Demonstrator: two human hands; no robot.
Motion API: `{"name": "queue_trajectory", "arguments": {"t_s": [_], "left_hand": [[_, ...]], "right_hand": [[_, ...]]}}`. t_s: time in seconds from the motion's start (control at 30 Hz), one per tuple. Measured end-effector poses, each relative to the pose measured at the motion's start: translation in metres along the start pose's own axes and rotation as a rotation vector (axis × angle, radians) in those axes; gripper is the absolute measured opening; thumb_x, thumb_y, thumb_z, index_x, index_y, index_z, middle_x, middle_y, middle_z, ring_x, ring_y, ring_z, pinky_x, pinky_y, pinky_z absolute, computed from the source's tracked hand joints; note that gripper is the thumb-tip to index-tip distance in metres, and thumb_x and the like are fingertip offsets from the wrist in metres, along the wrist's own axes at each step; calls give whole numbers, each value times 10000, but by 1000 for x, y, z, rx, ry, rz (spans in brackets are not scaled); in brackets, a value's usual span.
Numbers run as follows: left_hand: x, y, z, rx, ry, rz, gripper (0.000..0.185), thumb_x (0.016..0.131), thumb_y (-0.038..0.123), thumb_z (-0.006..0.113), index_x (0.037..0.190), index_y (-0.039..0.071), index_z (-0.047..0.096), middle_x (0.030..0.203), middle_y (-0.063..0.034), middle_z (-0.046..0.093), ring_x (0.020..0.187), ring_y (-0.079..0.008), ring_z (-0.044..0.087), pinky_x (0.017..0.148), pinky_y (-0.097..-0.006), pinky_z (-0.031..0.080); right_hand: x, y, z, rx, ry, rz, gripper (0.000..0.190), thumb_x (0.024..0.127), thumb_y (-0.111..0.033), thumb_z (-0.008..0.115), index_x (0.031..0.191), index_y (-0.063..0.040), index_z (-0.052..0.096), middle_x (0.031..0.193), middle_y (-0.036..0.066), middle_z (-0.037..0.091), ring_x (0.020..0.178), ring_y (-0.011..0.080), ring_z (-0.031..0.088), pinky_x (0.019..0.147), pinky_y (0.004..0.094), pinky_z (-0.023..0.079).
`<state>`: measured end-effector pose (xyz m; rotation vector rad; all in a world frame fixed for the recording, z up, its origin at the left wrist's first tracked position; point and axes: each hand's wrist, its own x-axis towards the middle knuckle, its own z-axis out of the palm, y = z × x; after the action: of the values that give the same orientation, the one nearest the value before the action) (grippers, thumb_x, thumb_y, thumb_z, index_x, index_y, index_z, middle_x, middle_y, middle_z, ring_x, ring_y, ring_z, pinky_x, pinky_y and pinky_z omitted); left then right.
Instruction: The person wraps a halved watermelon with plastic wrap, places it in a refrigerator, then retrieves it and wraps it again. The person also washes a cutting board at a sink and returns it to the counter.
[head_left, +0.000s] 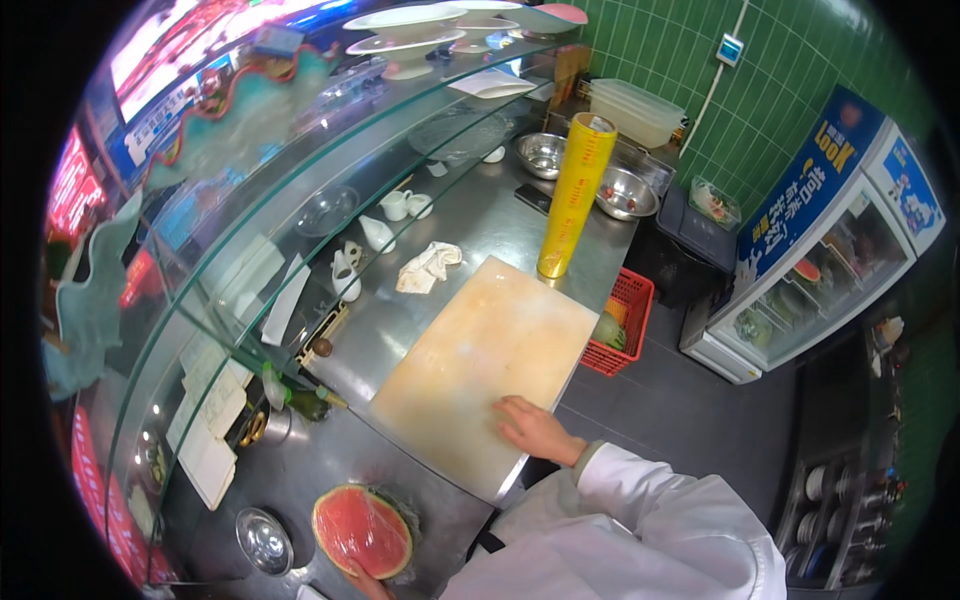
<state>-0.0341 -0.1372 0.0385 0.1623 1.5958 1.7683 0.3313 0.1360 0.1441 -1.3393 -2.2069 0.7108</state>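
Note:
A watermelon half (362, 531), its red face covered in cling film, stands on the steel counter toward the bottom of the view. My left hand (369, 583) grips its lower rim; most of that hand is cut off or hidden. Resting on the near part of a stained whitish cutting board (484, 349) is my right hand (538, 430), palm down, fingers loosely spread, with nothing in it. A tall yellow roll of cling film (576, 196) stands upright beyond the board's far end.
A metal bowl (264, 541) lies left of the melon. Near the glass case are a crumpled cloth (429, 267), white jugs (376, 234) and a knife (339, 400). A red crate (634, 322) with melons stands on the floor, near a display fridge (817, 255).

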Motion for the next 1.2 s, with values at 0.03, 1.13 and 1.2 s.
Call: {"name": "queue_trajectory", "arguments": {"t_s": [0.03,1.13,1.2], "left_hand": [[0,2,8,30,27,11,576,968,367,532,1404,22,382,1395,-134,451,1239,-266,476,1014,-424,418],[-22,-59,160,688,1236,582,559,989,318,493,1391,-49,367,1410,-195,429,1230,-319,469,1035,-425,382],[4,-72,193,622,954,644,531,991,256,481,1375,-91,364,1414,-231,415,1235,-323,451,1068,-396,328]], "right_hand": [[5,8,-16,-5,63,13,365,897,-209,561,1233,-65,537,1231,167,539,1107,344,558,911,413,482],[310,214,-440,-465,740,-919,356,838,-5,586,548,-61,387,522,70,351,445,233,344,442,339,254],[312,211,-446,-429,744,-889,319,858,15,532,564,-29,416,529,80,350,451,235,340,448,350,239]]}}
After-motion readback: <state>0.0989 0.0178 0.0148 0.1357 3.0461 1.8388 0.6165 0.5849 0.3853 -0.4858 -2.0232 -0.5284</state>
